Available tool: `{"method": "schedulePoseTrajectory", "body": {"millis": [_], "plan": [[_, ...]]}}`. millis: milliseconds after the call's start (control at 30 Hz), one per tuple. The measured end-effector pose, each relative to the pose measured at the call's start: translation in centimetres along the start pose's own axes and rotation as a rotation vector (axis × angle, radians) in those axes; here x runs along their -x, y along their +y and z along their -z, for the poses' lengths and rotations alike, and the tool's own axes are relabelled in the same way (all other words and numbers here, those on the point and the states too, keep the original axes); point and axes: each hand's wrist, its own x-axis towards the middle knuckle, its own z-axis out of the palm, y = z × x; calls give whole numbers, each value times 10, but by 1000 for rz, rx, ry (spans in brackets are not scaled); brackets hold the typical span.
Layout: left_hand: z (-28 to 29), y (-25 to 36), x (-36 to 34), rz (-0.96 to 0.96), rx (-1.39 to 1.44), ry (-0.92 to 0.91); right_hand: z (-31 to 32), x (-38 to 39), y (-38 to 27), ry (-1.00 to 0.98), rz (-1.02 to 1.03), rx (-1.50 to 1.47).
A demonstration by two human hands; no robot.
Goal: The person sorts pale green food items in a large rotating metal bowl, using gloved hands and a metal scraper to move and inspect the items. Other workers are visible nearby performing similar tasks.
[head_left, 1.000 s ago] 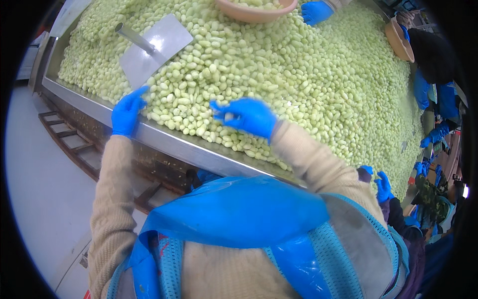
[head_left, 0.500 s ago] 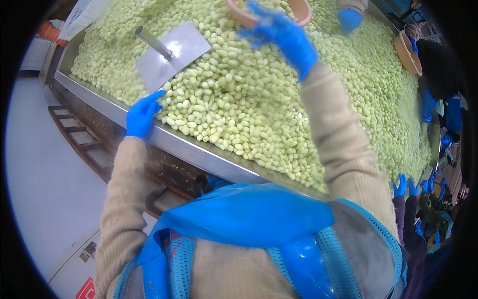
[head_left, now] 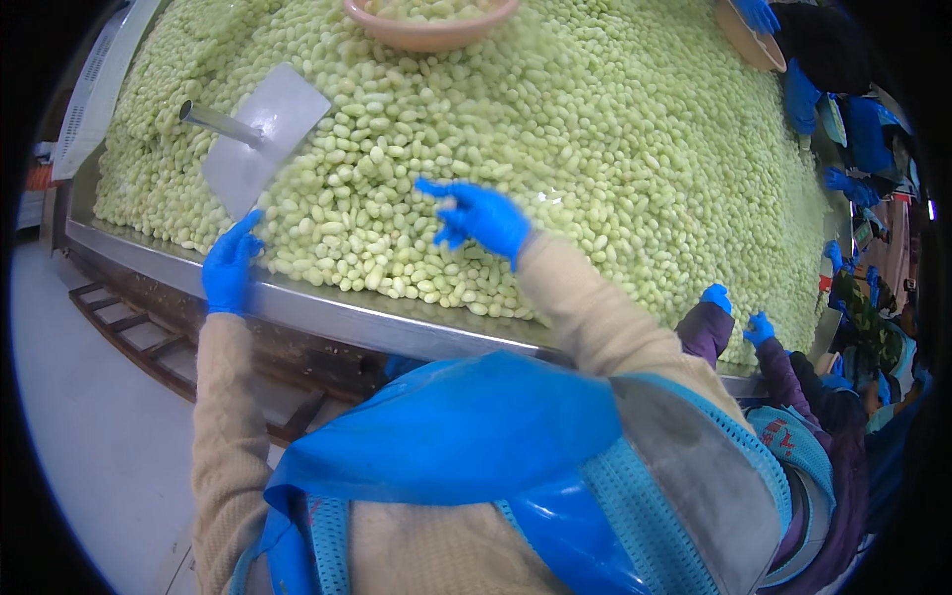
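Observation:
A broad metal tray table holds a deep layer of small, pale green oval fruits that look like peeled grapes. At the tray's near rim, my left hand, in a blue glove, has its index finger stretched out and nothing visible in it. Just beyond that fingertip, a flat metal scraper with a tubular handle lies on the fruits. Over the middle of the pile is my right hand, also blue-gloved, its fingers apart and holding nothing that I can see.
At the far side, a pink bowl with fruits inside rests on the pile. A co-worker's gloved hand is at a peach-coloured bowl on the far right. Another person's gloved hands reach over the tray to my right. A dark rail frame runs below the tray.
My right hand has come back from beside the pink bowl toward the near part of the pile. My left hand stays by the rim. The whole view has shifted toward the right.

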Motion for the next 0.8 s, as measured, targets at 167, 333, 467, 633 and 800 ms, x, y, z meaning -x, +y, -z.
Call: {"method": "schedulePoseTrajectory", "body": {"millis": [167, 333, 467, 633, 800], "plan": [[5, 9, 12, 18, 33, 34, 50, -56, -113, 116, 519, -211], [-3, 9, 2, 8, 11, 13, 100, -102, -156, 451, 1002, -173], [-2, 16, 10, 32, -18, 45, 50, -94, -104, 190, 484, 85], [-5, 15, 1, 20, -35, 3, 9, -159, -42, 475, 747, 991], [1, 6, 9, 20, 5, 57, 28, -109, -32, -3, 449, 1249]]}}
